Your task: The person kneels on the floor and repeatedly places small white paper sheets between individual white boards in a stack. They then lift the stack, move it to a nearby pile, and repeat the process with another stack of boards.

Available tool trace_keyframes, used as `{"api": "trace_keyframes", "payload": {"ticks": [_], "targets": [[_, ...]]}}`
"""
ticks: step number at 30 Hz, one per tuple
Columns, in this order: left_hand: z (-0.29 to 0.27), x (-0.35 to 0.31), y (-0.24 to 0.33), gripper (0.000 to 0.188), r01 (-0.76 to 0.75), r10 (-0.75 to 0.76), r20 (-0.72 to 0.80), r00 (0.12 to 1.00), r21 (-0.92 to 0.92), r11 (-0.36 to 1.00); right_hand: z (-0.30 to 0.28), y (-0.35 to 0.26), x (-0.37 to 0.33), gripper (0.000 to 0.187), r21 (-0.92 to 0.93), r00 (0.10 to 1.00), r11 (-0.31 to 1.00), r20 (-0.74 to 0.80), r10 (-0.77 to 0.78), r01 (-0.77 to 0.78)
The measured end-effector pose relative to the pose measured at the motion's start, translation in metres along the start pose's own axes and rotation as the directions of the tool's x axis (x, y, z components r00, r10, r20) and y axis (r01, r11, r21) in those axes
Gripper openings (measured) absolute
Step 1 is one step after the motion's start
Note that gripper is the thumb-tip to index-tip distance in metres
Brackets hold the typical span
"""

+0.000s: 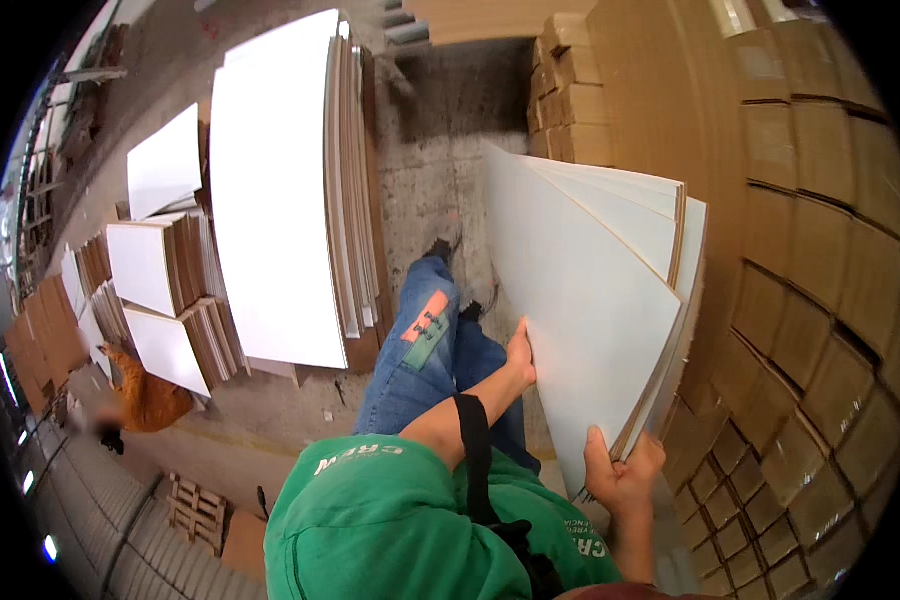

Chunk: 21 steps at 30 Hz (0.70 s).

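Note:
Large white panels (590, 320) with brown edges stand on edge, fanned slightly apart, in front of me to the right. My right hand (625, 470) grips the near corner of the front panel, thumb on its white face and fingers behind the edge. My left hand (521, 355) rests against the same panel's face farther forward, its fingers stretched out along it. How many panels my right fingers take in cannot be made out.
Stacked brown cartons (800, 240) line the right side. To the left stands a tall stack of white panels (275, 200), with smaller panel stacks (145, 265) beyond. Another person in an orange-brown sleeve (155, 395) is at far left. A wooden pallet (198, 512) lies lower left.

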<state>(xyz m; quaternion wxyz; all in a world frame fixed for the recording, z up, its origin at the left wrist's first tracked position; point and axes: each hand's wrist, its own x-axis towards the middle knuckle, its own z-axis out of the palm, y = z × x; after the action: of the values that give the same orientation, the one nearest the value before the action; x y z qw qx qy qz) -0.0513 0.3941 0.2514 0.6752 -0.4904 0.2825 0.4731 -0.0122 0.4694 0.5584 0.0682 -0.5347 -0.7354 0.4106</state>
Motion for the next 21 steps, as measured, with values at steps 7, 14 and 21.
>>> {"api": "trace_keyframes", "payload": {"ticks": [7,14,21], "targets": [[0.105,-0.087,0.013,0.058,-0.172,0.130,0.324,0.937,0.103,0.980,-0.060,-0.051,-0.055,0.019,-0.138,0.895,0.908,-0.164,-0.415,0.396],[0.203,-0.258,0.034,0.052,-0.553,0.338,0.798,0.499,-0.007,0.833,-0.090,-0.073,-0.132,0.018,0.051,0.720,0.831,-0.531,-0.448,0.554],[0.257,-0.454,-0.008,0.047,-0.733,0.323,0.942,0.097,-0.152,0.663,-0.124,-0.065,-0.153,0.037,0.442,0.550,0.386,-0.800,-0.239,0.810]]}}
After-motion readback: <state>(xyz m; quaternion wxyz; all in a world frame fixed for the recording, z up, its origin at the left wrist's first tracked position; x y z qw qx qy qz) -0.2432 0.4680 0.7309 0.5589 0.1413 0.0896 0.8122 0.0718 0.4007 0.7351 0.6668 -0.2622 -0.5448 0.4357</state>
